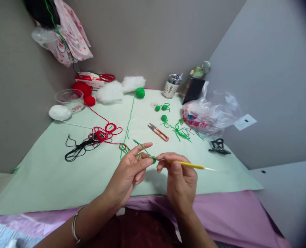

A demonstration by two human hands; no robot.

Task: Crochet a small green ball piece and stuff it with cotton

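Note:
My left hand pinches a small green crochet piece between thumb and fingers. Over its raised index finger runs a strand of green yarn. In my right hand is a yellow-handled crochet hook, held like a pen, its metal tip at the green piece. Whether the tip is inside a stitch is too small to tell. Beyond the hands lie orange thread snips and a small green crocheted ball. A ball of green yarn sits farther back.
Tangled red yarn and black yarn lie at left, near a clear plastic bowl and white stuffing. Green yarn scraps, a plastic bag, a black hair clip and a pen cup stand or lie toward the right.

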